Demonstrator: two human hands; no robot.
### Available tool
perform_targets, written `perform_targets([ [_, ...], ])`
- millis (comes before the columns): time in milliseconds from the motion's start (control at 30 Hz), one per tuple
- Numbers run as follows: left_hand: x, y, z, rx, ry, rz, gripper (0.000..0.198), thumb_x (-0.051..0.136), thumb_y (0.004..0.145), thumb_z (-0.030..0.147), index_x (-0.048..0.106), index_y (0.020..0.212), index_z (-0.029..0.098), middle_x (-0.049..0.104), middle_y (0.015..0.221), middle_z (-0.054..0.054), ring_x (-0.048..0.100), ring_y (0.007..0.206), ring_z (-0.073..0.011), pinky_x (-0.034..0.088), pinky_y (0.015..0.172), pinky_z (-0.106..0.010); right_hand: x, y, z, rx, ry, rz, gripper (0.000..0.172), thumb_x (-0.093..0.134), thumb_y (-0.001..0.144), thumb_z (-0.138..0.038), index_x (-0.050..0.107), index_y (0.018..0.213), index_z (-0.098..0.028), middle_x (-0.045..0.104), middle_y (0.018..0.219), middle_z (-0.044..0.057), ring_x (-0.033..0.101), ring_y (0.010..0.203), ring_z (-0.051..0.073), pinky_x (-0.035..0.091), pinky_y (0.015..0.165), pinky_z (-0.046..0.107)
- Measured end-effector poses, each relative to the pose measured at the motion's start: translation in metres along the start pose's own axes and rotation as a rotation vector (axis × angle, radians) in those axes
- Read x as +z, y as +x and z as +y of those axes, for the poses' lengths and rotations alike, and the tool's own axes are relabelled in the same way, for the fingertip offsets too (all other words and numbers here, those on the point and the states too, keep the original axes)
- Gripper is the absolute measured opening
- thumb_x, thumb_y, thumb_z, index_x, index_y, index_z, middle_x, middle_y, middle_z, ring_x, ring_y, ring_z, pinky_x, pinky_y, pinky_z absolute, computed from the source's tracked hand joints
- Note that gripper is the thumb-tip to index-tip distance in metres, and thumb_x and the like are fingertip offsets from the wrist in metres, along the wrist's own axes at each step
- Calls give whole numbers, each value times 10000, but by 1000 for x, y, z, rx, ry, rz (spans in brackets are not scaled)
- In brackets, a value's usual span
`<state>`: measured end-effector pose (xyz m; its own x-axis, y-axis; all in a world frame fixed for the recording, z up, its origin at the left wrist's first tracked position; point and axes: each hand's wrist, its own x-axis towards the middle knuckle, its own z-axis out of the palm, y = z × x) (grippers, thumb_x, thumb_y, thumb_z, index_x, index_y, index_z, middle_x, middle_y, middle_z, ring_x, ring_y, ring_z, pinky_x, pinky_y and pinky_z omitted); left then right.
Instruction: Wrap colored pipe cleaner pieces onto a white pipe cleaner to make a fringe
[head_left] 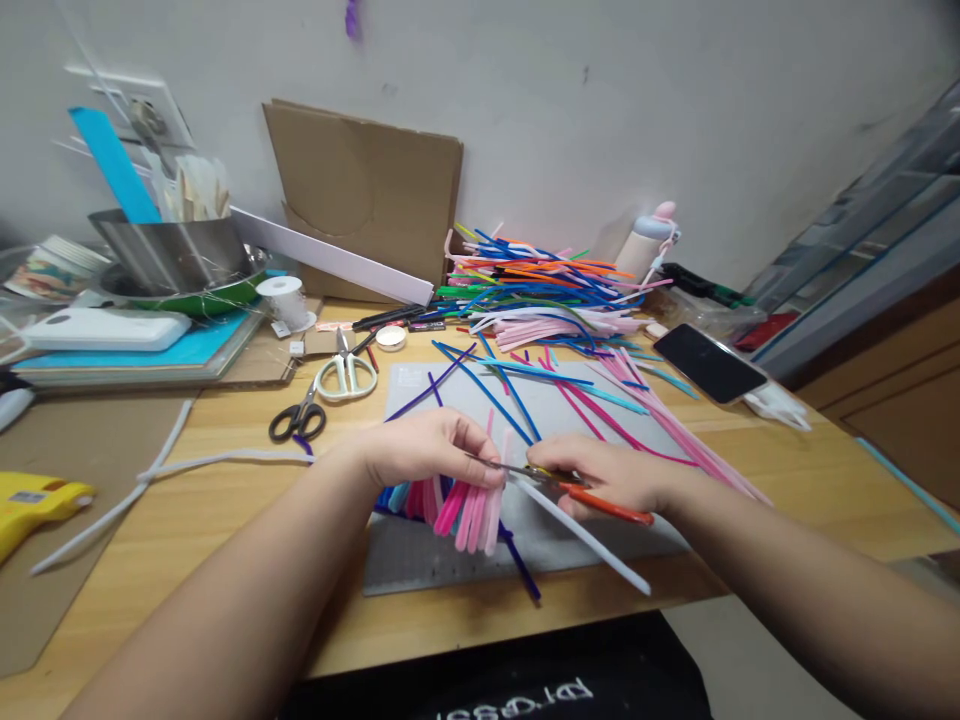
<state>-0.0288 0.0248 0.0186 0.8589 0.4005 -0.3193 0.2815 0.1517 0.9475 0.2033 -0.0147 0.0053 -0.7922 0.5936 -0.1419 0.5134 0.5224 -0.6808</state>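
My left hand (450, 450) is closed around a row of pipe cleaners (469, 515), whose pink, magenta and blue ends hang below the fingers. In my right hand (600, 470) are orange-handled pliers (609, 503). Their thin dark jaws reach to my left fingertips, by the pale pink pipe cleaners; whether they grip anything there is hidden. A white pipe cleaner (592, 540) slants down to the right below the pliers. Dark purple pipe cleaners (521, 570) stick out under the bundle. Beneath both hands lies a grey mat (435, 570).
Loose blue and pink pipe cleaners cross the mat's far side, before a large colourful pile (547, 290). White-handled scissors (345, 375) and black-handled scissors (300, 418) lie left. A yellow glue gun (37, 505) is far left, a phone (709, 362) right. Cardboard (367, 190) leans on the wall.
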Motion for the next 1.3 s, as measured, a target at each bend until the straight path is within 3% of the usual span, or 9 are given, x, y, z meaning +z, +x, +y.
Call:
perform_targets([
  [367,0,2,-2,56,-47,68,123,669,656,249,648,687,131,564,595,32,478,567,-69,387,594,-195,19,3,15,67,130,116,375,452,776,-468,409,559,-165,369,536,-35,368,502,90,285,487,209],
  [500,-2,1,0,27,38,106,180,648,679,301,642,718,126,572,623,12,474,554,-72,377,532,-188,6,6,34,533,194,485,420,370,781,-548,404,573,-185,358,460,-41,369,386,94,264,410,216],
  [567,-3,2,-1,30,86,133,193,633,693,319,636,737,131,576,641,7,487,564,-79,389,536,-192,-9,7,47,749,24,595,412,417,755,-554,484,605,-176,417,464,-23,421,411,116,282,422,225],
  [633,-4,3,-2,64,151,164,196,619,707,326,633,754,136,586,668,5,508,597,-86,410,582,-201,-24,7,56,806,-226,595,399,499,712,-533,546,592,-156,503,524,17,477,503,141,304,464,234],
  [767,-4,6,-4,161,301,224,195,588,731,337,631,761,149,604,714,6,535,662,-96,416,656,-210,-38,10,45,603,-331,602,320,517,745,-427,628,679,-135,616,690,71,544,665,175,361,569,251],
  [867,-2,6,-2,164,380,286,227,551,749,373,625,763,159,615,697,4,551,644,-110,422,634,-222,-31,17,15,391,-94,698,302,476,792,-382,635,862,-135,642,833,75,567,755,173,405,643,252],
  [933,0,6,-1,166,415,355,226,548,745,375,624,781,166,626,717,-1,562,662,-122,428,643,-233,-23,22,-5,277,135,471,298,496,788,-392,626,909,-152,649,813,46,575,734,162,421,634,248],
  [1000,1,7,0,193,431,424,209,558,736,357,618,789,164,626,741,-6,565,692,-130,431,661,-238,-14,28,-18,191,215,373,258,548,767,-366,626,901,-160,647,845,36,576,769,159,424,665,248],
  [1300,0,12,-2,165,376,591,203,554,739,343,589,770,145,604,697,-9,540,640,-114,423,588,-213,15,49,-5,132,705,588,170,528,799,-310,530,761,-144,524,674,-11,505,621,96,408,595,226],
])
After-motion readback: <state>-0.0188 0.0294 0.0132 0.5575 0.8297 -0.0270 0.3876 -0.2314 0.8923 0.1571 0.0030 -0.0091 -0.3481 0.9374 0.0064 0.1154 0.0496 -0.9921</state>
